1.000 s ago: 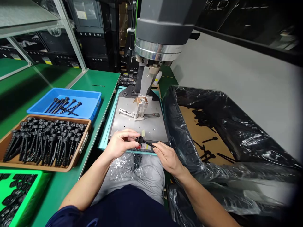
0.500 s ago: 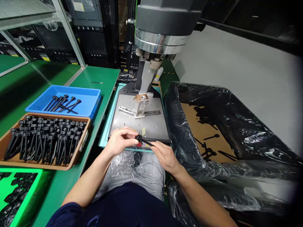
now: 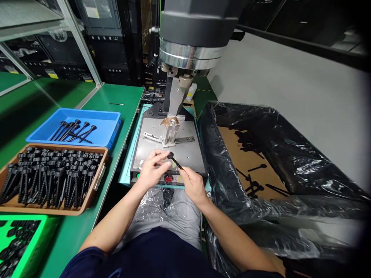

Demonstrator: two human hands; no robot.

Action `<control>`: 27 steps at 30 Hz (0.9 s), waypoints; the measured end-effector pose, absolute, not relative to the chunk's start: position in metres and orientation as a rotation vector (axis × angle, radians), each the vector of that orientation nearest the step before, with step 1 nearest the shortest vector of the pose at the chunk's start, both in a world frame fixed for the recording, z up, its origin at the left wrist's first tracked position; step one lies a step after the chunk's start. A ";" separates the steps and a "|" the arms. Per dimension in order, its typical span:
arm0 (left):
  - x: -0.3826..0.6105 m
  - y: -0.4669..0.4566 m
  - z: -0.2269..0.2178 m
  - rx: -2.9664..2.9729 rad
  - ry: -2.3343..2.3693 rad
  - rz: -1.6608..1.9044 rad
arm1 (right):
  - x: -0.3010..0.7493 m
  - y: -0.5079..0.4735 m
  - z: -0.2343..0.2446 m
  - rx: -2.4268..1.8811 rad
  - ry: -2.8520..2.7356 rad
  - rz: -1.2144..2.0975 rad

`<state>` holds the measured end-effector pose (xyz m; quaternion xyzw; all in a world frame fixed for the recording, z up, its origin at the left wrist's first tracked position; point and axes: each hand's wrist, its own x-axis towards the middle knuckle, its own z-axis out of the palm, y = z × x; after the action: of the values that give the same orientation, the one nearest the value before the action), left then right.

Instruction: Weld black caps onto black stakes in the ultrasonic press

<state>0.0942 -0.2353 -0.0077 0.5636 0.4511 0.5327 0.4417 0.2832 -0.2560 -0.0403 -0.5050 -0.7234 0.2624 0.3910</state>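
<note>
My right hand (image 3: pixel 194 187) pinches the lower end of a black ribbed rod with a knob-like head (image 3: pixel 176 162). The rod tilts up and to the left above the front of a machine's metal base plate (image 3: pixel 153 153). My left hand (image 3: pixel 153 168) is at the head end, thumb and fingers apart; the index fingertip is at the knob, and whether it touches cannot be made out. Beyond the hands, a small metal fixture (image 3: pixel 171 133) stands upright on the plate. Above it hangs the machine's head (image 3: pixel 189 54).
Left, on a green table (image 3: pixel 123 92), are a blue tray (image 3: pixel 100 129) with several rods, a brown tray (image 3: pixel 97 181) packed with ribbed rods, and a green bin (image 3: pixel 43 231) of black parts. Right stands a box lined with black plastic (image 3: pixel 220 154). A red button (image 3: pixel 168 179) shows at the machine's front.
Both hands have risen slightly away from me with the rod, which now tilts more steeply. My left thumb has come away from the rod's head. The red button shows more clearly.
</note>
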 end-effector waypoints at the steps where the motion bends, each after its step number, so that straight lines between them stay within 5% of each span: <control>1: 0.094 -0.226 -0.004 1.410 1.148 1.323 | 0.281 -0.248 -0.041 -1.281 -1.843 0.597; 11: 0.105 -0.133 0.028 1.283 1.175 1.476 | 0.265 -0.174 -0.034 -1.310 -1.877 0.039; 27: 0.094 -0.062 0.024 1.953 1.359 1.317 | 0.306 -0.215 -0.072 -1.310 -1.757 0.615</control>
<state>0.0939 -0.0621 0.0242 0.7022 0.4887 0.4734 0.2097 0.3063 -0.2154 -0.0718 -0.5224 -0.7007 0.2454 0.4195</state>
